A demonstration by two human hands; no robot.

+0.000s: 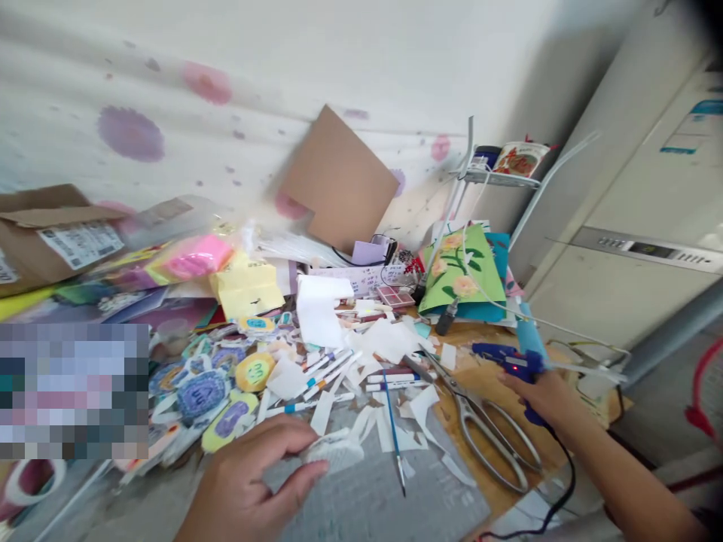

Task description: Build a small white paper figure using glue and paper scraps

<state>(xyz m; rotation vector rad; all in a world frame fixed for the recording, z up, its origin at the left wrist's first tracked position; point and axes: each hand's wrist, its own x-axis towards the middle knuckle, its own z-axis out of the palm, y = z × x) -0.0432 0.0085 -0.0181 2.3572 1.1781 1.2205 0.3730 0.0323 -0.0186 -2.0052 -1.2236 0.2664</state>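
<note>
My left hand [254, 478] pinches a small white paper piece [337, 449] with two upright strips, just above the grey cutting mat [395, 500]. Over at the right, my right hand [545, 399] is wrapped round a blue hot glue gun [511, 361] with a small red light and a dark cord. Its nozzle points left. Between the hands lie a thin blue paintbrush [392, 429] and large metal scissors [480, 425], their blades towards the back. White paper scraps [389, 339] and several markers [333, 373] are strewn behind the paper piece.
Coloured paper cutouts [203, 395] pile up at the left, near a tape roll [34, 485]. A cardboard box [56, 233] stands at back left. A green flowered bag [463, 278] and a small white rack [500, 179] are at back right. A blurred patch hides the left edge.
</note>
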